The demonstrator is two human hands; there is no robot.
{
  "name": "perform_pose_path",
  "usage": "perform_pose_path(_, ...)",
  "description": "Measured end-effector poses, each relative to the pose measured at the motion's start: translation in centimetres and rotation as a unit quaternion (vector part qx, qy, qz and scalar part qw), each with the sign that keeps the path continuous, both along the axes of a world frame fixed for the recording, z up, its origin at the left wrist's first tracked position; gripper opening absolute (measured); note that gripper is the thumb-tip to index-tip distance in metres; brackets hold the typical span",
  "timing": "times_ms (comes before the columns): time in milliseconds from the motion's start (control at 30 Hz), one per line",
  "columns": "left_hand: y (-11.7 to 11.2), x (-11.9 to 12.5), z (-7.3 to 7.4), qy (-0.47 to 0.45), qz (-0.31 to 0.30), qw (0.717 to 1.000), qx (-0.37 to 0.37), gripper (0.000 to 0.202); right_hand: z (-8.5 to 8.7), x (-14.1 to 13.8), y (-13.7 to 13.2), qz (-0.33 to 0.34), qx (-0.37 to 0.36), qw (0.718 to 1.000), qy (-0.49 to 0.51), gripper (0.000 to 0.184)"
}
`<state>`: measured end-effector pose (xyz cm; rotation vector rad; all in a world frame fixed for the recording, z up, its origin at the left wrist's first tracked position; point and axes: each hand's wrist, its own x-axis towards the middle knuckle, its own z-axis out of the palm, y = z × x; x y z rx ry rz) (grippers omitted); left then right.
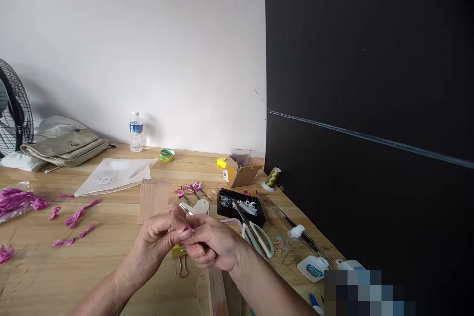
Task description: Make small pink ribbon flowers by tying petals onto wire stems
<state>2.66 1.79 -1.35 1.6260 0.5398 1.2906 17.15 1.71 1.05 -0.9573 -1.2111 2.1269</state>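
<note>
My left hand (163,231) and my right hand (215,242) meet above the middle of the table, fingers closed in a pinch. Between their fingertips shows a small magenta thread piece (188,228), mostly hidden by the fingers. A slim silver metal tip (185,209) sticks out just above the fingers; I cannot tell what it belongs to. Below the hands is a yellow binder clip (179,252), and a wooden bar (217,289) runs toward me. Scissors with pale handles (257,239) lie right of my right hand, resting on a black tray (240,206) of small white parts.
Magenta thread bows (76,217) lie at left beside a bagged magenta bundle (20,200). Small pink flowers (192,188) lie behind the hands. A water bottle (136,132), cardboard box (242,170), thread spool (273,177) and glue bottle (313,269) stand around. A black panel (363,108) borders the right.
</note>
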Motion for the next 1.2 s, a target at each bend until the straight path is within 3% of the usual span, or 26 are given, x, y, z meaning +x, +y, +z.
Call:
perform_pose_path(67, 0.0, 0.4, -0.5, -0.038, 0.006, 0.997, -0.074, 0.024, -0.1, 0.4, 0.5, -0.014, 0.025, 0.998, -0.057, 0.023)
perform_pose_path(167, 0.4, 1.0, -1.1, -0.131, 0.065, 0.97, -0.193, 0.023, -0.3, 1.2, 1.0, -0.073, 0.077, 0.986, -0.129, 0.015)
perform_pose_path(267, 1.2, 1.1, -1.6, -0.199, 0.137, 0.94, -0.241, 0.027, -0.2, 1.3, 0.0, -0.198, 0.163, 0.951, -0.175, 0.008)
perform_pose_path(300, 1.4, 1.0, -1.7, -0.213, 0.154, 0.934, -0.243, 0.027, -0.1, 1.0, -0.7, -0.253, 0.205, 0.926, -0.189, 0.008)
perform_pose_path(333, 1.7, 0.9, -1.8, -0.224, 0.167, 0.929, -0.244, 0.028, -0.2, 0.4, -1.6, -0.339, 0.295, 0.865, -0.224, 0.009)
perform_pose_path(400, 2.0, 0.7, -1.9, -0.247, 0.185, 0.917, -0.252, 0.029, -0.6, -1.2, -3.2, -0.418, 0.46, 0.75, -0.226, 0.01)
perform_pose_path(467, 2.1, 0.6, -1.9, -0.263, 0.189, 0.908, -0.267, 0.031, -1.5, -3.0, -4.0, -0.386, 0.573, 0.689, -0.22, 0.018)
perform_pose_path(533, 2.0, 0.5, -1.9, -0.275, 0.181, 0.9, -0.287, 0.033, -2.6, -4.6, -3.8, -0.336, 0.634, 0.654, -0.239, 0.028)
perform_pose_path(733, 1.6, 0.7, -1.9, -0.3, 0.152, 0.883, -0.326, 0.033, -5.1, -5.7, -0.3, -0.259, 0.67, 0.586, -0.376, 0.035)
perform_pose_path(900, 1.5, 0.8, -1.7, -0.31, 0.153, 0.876, -0.336, 0.036, -6.0, -5.3, 0.7, -0.269, 0.692, 0.511, -0.433, 0.033)
perform_pose_path(1000, 1.5, 0.8, -1.7, -0.315, 0.16, 0.873, -0.338, 0.037, -6.2, -5.3, 0.6, -0.269, 0.69, 0.502, -0.447, 0.034)
perform_pose_path(1133, 1.6, 0.9, -2.0, -0.314, 0.161, 0.872, -0.341, 0.037, -5.9, -5.1, 0.4, -0.281, 0.642, 0.596, -0.391, 0.032)
perform_pose_path(1200, 1.6, 1.0, -2.1, -0.312, 0.16, 0.872, -0.341, 0.037, -5.8, -4.9, 0.4, -0.283, 0.633, 0.623, -0.362, 0.031)
